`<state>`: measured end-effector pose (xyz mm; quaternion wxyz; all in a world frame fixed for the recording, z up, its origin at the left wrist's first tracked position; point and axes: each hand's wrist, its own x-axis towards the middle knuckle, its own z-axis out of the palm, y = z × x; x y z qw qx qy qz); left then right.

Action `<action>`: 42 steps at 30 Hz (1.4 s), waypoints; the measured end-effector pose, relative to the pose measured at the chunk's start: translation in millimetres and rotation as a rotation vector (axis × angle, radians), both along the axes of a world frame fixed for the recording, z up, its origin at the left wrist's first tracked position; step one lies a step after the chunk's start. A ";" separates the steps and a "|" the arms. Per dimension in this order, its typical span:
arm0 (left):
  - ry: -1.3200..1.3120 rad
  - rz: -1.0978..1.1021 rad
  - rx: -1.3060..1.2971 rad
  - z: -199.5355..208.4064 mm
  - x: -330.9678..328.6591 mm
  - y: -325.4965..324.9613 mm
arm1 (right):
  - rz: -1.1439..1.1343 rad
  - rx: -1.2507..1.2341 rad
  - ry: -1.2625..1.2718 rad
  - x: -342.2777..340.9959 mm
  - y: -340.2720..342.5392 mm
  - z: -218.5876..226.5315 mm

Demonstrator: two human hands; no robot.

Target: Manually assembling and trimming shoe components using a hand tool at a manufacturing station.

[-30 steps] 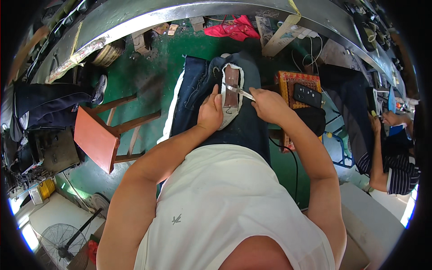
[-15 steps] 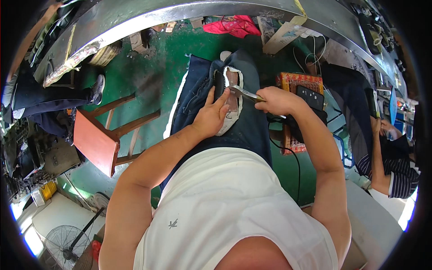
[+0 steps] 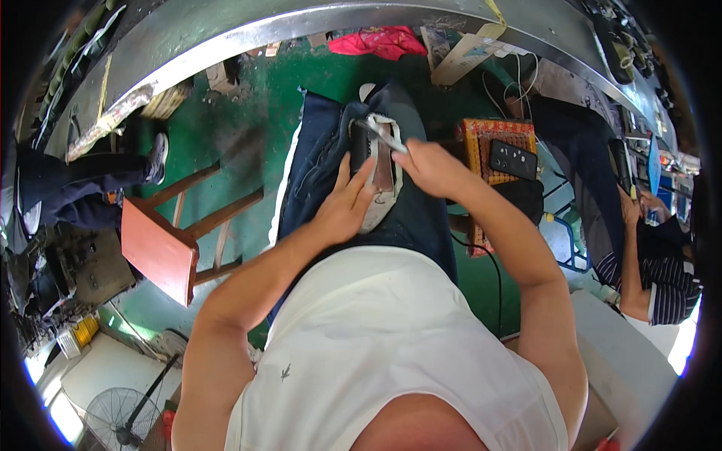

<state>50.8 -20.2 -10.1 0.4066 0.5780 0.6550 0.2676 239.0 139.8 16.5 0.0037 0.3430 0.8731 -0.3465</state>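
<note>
An upturned shoe on a last lies across my lap, with a brown insole and a pale turned-in edge around it; its dark side shows on the left. My left hand grips the shoe's left side near the middle, fingers long and slightly apart. In my right hand is a pair of metal pincers, somewhat blurred. Their head reaches across the upper end of the shoe to its far left edge. Dark blue cloth with a frayed white border covers my legs under the shoe.
A reddish stool lies tipped over at the left. To the right, a phone rests on a woven seat. A metal bench edge curves across the front. Another person sits at the right; a cable hangs beside my right leg.
My right hand has moved left and a little forward with the pincers, whose head has gone from the insole's middle to the shoe's upper left edge. My left hand has slid slightly back.
</note>
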 end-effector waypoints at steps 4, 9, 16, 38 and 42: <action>-0.192 0.281 -0.230 -7.4 0.1 -13.0 | -0.048 -0.285 -0.113 6.8 4.8 19.5; -0.268 0.229 -0.226 -15.0 -5.5 -12.5 | -0.099 -0.385 -0.200 11.0 -28.4 23.2; -0.168 0.059 -0.247 -5.8 -10.0 -16.2 | -0.032 -0.344 -0.183 31.3 -59.6 32.4; -0.397 0.163 -0.291 48.6 -52.5 141.1 | -0.295 -0.674 0.122 77.0 -65.6 51.8; -1.084 0.492 -0.640 -24.4 -26.8 84.3 | -0.162 -0.562 0.074 72.1 -56.0 65.5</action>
